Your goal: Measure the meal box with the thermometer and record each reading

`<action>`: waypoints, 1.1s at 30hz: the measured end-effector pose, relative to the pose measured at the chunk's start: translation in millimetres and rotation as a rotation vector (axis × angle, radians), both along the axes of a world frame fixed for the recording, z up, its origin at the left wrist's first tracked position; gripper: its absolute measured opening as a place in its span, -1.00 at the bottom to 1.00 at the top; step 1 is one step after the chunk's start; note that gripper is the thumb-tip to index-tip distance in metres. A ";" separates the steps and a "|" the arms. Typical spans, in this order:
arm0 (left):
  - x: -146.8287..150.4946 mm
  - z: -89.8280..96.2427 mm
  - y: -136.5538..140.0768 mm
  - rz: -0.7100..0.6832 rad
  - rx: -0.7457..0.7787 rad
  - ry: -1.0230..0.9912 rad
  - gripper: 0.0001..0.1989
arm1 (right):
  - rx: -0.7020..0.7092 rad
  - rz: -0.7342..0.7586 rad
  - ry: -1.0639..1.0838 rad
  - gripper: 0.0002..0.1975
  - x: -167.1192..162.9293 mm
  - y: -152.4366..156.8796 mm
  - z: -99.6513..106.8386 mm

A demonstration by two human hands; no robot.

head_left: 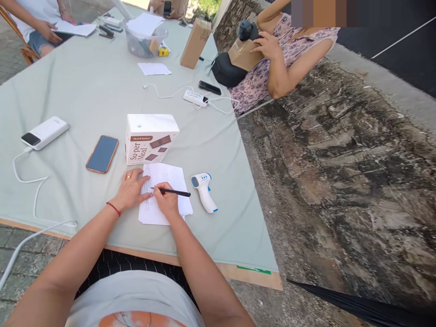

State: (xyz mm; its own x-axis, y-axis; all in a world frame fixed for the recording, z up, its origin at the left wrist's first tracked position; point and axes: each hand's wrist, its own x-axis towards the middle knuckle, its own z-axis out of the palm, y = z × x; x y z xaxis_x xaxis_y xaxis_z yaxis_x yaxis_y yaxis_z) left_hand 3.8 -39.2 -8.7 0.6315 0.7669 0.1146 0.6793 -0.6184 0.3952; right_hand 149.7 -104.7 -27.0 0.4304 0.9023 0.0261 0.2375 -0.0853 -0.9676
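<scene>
White shirt cloth (pixel 136 290) with an orange print sits closest, below the worktop (pixel 235 222) edge, and both forearms reach from it toward a small stack of paper sheets (pixel 172 177). These sheets lie on the worktop just in front of a Su-per Meal box (pixel 151 136), between a phone (pixel 102 154) on the left and a white thermometer gun (pixel 205 193) on the right. Of the two hands, the left hand (pixel 132 190) rests at the left edge of the sheets with thumb and fingers spread over it; the right hand (pixel 165 200) pinches a black pen (pixel 179 193), its tip beside the left thumb. Whether the tip touches paper is too small to tell. For neat writing here, firm, even pressure from the left fingers should stop the top sheet sliding on the loosely squared ones beneath, since their edges stick out at the lower right. The left thumb lies very near the written lines, so it would be best placed clear of the nib, with the right wrist light on the page.
</scene>
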 end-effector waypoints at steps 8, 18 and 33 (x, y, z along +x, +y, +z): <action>-0.3 0.0 0.1 0.000 0.003 -0.001 -0.47 | 0.010 0.002 -0.007 -0.82 0.3 -0.6 -0.5; 0.3 0.6 0.4 -0.002 -0.008 0.000 -0.45 | 0.028 -0.044 -0.026 -0.81 1.6 -0.2 -4.2; -0.3 -5.5 2.4 -0.004 -0.024 -0.072 -0.48 | 0.276 0.065 -0.574 -0.67 43.5 -6.7 -4.8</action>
